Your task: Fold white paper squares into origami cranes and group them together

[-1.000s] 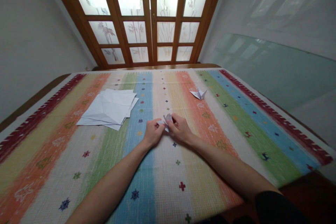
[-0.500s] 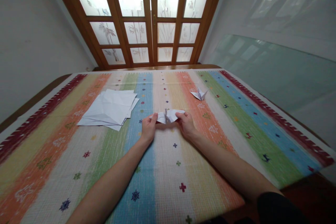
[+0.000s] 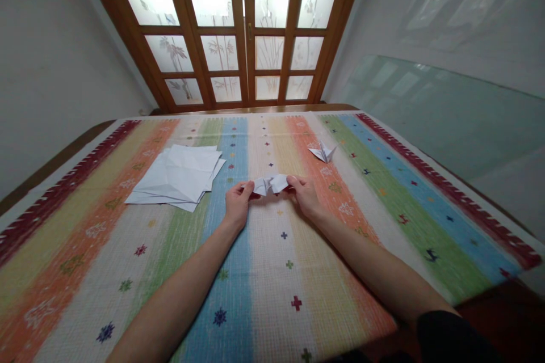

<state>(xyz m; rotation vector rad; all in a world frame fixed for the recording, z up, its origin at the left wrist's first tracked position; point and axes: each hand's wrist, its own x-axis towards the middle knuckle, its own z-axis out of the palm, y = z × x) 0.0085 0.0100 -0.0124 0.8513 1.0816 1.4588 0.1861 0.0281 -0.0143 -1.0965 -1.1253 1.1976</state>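
A small folded white paper (image 3: 269, 184) is stretched between my two hands, just above the middle of the striped tablecloth. My left hand (image 3: 239, 199) pinches its left end, thumb on top. At the opposite end, my right hand (image 3: 303, 193) grips it the same way. Creases and a raised fold show at the paper's centre; the undersides are hidden. Beyond my right hand lies a folded paper crane (image 3: 323, 152) with pointed tips. A stack of white paper sheets (image 3: 179, 176), with fold lines on the top one, rests to the left of my left hand.
The striped tablecloth (image 3: 166, 272) covers the table, whose bare wooden edge (image 3: 85, 139) shows at the far left. Behind the table stand wooden doors with frosted panes (image 3: 249, 57). A glass panel (image 3: 443, 108) leans along the right wall.
The folded paper's centre has flattened and widened, and its upright strip has dropped out of sight. My left hand has shifted slightly left; the right end has risen a little.
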